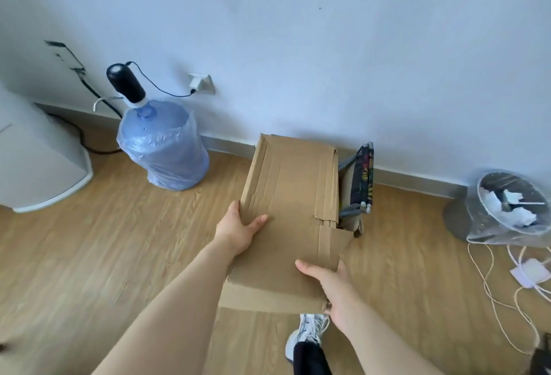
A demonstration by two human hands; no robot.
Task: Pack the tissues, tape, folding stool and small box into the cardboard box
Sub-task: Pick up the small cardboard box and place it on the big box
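A brown cardboard box (293, 189) stands on the wooden floor by the wall, its flaps folded over the top. My left hand (240, 227) grips the left edge of the upper flap, thumb on top. My right hand (334, 288) holds the near right corner of the lower flap. A folding stool (362, 179) with a dark patterned seat and grey legs sticks out along the box's right side. Tissues, tape and the small box are not visible.
A blue water jug (162, 148) with a black pump stands left of the box. A white appliance (38, 165) is at far left. A lined bin (507, 207) and loose cables (507, 294) lie at right. My shoe (307, 333) is below the box.
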